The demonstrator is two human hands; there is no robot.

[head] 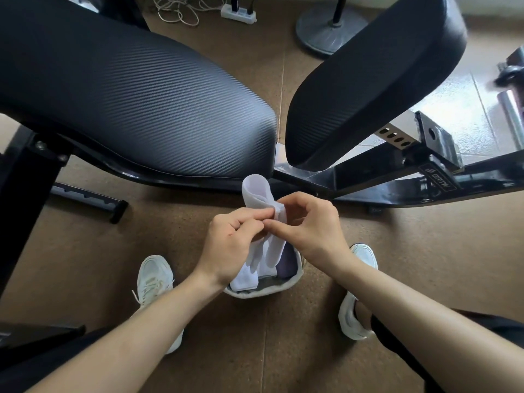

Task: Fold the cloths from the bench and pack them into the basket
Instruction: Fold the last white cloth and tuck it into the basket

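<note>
Both grips, left hand (pixel 232 239) and right hand (pixel 309 225), pinch my white cloth (pixel 259 194), half rolled. Basket (pixel 283 285) sits below with folded cloths (pixel 245 279); black worktop (pixel 136 103) behind.

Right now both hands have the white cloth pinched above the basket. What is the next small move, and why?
Probably finish the fold, then lower it in. The white cloth is looped over at the top but hangs loose below the left hand and right hand. The basket sits directly underneath on the floor, already holding folded cloths, and the bench pads look bare.
</note>
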